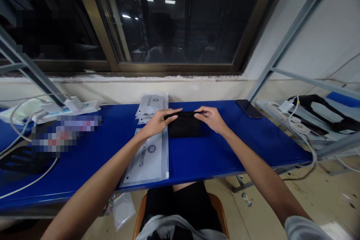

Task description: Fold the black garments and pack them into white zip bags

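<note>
A folded black piece of fabric (184,125) lies on the blue table (225,146) in front of me. My left hand (160,120) pinches its upper left corner and my right hand (210,118) pinches its upper right corner, fingers closed on the cloth. A flat white plastic bag with grey lettering (150,157) lies under my left wrist, reaching to the table's near edge. A stack of the same white bags (152,105) sits just beyond the fabric, near the wall.
A dark phone (249,108) lies at the table's far right corner. A white power strip with cables (287,114) and black straps (326,110) rest on a metal frame to the right. White cables (25,120) trail at left. A window is ahead.
</note>
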`<state>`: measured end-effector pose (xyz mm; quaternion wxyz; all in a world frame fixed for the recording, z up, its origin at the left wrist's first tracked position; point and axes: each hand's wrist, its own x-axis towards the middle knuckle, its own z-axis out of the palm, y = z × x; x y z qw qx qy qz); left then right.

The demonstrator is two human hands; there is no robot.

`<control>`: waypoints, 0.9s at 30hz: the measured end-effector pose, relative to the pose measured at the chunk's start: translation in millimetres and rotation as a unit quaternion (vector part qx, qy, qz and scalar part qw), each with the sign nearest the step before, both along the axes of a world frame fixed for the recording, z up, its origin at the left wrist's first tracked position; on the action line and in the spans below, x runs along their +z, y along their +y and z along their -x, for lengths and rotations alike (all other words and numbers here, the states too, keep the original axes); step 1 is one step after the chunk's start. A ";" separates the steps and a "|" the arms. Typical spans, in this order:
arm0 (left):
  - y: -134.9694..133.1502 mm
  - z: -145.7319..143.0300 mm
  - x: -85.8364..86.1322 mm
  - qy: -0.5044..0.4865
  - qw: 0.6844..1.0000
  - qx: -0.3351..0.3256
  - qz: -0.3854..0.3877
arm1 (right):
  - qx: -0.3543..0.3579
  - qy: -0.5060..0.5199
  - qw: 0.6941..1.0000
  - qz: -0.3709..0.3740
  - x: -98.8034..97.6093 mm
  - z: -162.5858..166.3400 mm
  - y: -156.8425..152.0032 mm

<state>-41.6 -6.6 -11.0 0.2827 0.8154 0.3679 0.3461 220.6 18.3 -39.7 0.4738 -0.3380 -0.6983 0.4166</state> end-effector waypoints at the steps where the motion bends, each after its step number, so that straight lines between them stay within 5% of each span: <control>1: 0.5 0.5 -0.5 -0.027 1.000 0.003 0.009 | 0.004 -0.005 1.000 0.006 0.2 -0.4 0.0; 7: 4.1 -0.2 -7.9 -0.162 0.980 0.044 0.103 | 0.010 -0.015 1.000 0.001 5.4 -7.0 -2.4; 12: -5.6 -9.2 1.1 -0.122 0.986 -0.013 0.116 | 0.126 -0.081 0.986 0.073 17.8 -5.6 -8.9; 18: -18.9 -26.2 7.4 -0.101 0.988 -0.075 0.087 | 0.173 -0.169 0.951 0.190 19.8 23.6 -26.4; 22: -14.8 -20.3 11.6 -0.100 0.991 -0.080 0.037 | 0.181 -0.081 0.941 0.276 10.6 25.5 -25.8; 27: -36.9 3.1 24.1 0.014 0.992 0.117 -0.039 | 0.086 0.126 0.941 0.302 9.0 7.6 -10.4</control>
